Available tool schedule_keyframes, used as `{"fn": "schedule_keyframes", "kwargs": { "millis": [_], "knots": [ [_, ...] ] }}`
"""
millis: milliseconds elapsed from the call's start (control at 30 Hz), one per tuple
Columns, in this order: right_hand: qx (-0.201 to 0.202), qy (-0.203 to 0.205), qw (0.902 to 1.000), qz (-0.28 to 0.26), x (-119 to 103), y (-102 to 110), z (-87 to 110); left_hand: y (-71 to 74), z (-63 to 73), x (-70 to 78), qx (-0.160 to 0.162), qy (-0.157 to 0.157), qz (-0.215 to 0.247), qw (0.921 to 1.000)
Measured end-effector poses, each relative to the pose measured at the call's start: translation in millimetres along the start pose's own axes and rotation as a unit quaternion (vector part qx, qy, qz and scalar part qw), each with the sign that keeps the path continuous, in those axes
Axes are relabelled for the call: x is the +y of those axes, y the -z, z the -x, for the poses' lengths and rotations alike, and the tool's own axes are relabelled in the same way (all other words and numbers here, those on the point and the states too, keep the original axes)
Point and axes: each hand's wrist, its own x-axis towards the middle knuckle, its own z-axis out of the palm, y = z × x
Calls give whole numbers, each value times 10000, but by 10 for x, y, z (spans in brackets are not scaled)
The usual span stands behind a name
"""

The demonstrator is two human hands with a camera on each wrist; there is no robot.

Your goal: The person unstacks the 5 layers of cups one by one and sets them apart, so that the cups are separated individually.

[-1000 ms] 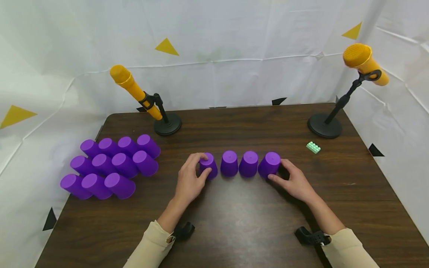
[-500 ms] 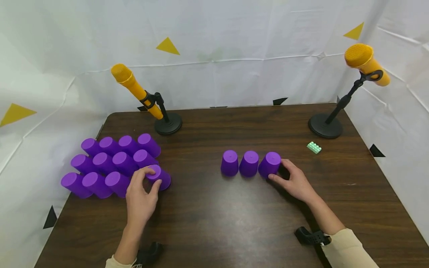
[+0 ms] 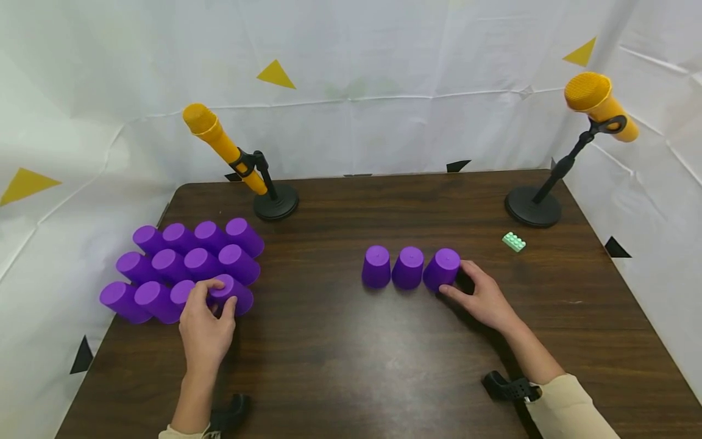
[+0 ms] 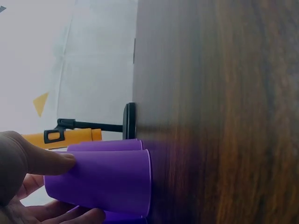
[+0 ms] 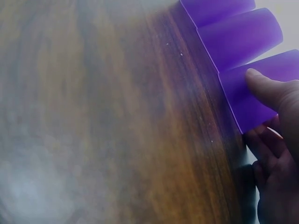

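Observation:
In the head view my left hand [image 3: 204, 332] grips an upside-down purple cup [image 3: 236, 297] between thumb and fingers, at the right end of the nearest row of a cup group. The left wrist view shows that cup [image 4: 110, 179] with its rim at or very near the tabletop; contact is hard to tell. Toward the middle, two more purple cups [image 3: 376, 268] stand upside down beside a third cup [image 3: 440, 271]. My right hand [image 3: 485, 300] holds this third one by its right side, the thumb [image 5: 264, 86] in front and the fingers partly hidden behind it.
Several upside-down purple cups [image 3: 167, 265] stand in three rows at the left. Two yellow microphones on black stands occupy the back, the left microphone [image 3: 222, 146] and the right microphone [image 3: 595, 97]. A mint-green toy brick [image 3: 514, 241] lies on the brown table [image 3: 384, 372].
My left hand has carried the leftmost cup of the middle row leftward to the nearest row of the group. The middle row now has three cups. My right hand stays in place.

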Motion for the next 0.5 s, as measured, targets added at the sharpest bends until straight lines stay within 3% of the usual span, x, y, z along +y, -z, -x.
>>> {"fn": "schedule_keyframes", "kwargs": {
  "millis": [333,500],
  "knots": [
    [32,28,10000,-3,15,-6,-9,85,14,89,-12,1,-97,10000],
    [-13,14,10000,-21,2,2,-7,199,4,264,340,-295,-181,9988]
  ]
}}
